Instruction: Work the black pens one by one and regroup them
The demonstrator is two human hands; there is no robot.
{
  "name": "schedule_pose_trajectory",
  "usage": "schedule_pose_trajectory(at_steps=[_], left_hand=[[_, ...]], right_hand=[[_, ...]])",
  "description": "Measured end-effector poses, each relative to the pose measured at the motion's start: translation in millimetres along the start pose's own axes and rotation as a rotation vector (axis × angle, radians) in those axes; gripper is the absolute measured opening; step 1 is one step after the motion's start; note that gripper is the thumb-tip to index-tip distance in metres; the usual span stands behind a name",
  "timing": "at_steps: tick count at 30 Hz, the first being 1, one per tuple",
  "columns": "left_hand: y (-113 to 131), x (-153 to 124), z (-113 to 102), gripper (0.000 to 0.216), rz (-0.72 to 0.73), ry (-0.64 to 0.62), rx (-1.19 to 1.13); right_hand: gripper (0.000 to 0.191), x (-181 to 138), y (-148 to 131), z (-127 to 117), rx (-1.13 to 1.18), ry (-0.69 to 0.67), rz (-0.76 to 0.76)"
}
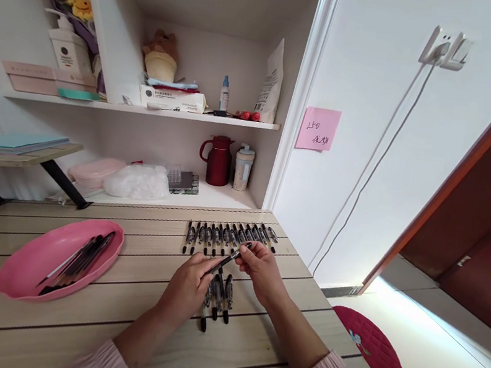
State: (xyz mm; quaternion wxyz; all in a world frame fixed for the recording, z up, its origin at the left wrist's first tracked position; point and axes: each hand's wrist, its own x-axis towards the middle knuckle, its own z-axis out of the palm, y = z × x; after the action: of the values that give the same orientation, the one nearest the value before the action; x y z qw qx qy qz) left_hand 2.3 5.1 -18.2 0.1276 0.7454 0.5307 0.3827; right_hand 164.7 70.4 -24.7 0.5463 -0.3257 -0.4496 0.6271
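Observation:
My left hand and my right hand both grip one black pen, held slantwise above the wooden table. The left fingers pinch its lower end, the right fingers pinch its upper end. Under the hands lie a few more pens in a small group. Behind them a row of several pens is laid side by side. At the left stands a pink oval tray holding several thin refills.
White shelves behind the table hold a red jug, a cup, a plastic bag and tissue packs. A pink note sticks on the wall. A red stool stands at the right, by a brown door.

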Motion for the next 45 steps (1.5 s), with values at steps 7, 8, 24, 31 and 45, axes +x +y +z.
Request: schedule_pose_trajectory(at_steps=[7,8,24,31,45], left_hand=[[2.9,0.8,0.2,0.032,0.002,0.055,0.015],[3.1,0.8,0.3,0.032,0.007,0.065,0.017],[7.7,0.4,-1.4,0.034,-0.043,0.089,0.037],[-17.2,8.1,-71.8,0.028,-0.364,0.333,0.362],[-93.5,-28.0,-172.9,0.021,-0.903,0.117,0.611]], right_hand=[[0.032,-7.6,5.6,9.9,-0.118,-0.099,0.061],[0.032,-8.1,6.0,10.7,-0.120,-0.108,0.068],[0.036,-14.0,2.8,18.0,-0.132,-0.101,0.036],[0.040,-10.5,1.6,6.3,-0.212,-0.006,-0.006],[0.039,-5.7,5.2,1.8,-0.338,-0.029,-0.011]])
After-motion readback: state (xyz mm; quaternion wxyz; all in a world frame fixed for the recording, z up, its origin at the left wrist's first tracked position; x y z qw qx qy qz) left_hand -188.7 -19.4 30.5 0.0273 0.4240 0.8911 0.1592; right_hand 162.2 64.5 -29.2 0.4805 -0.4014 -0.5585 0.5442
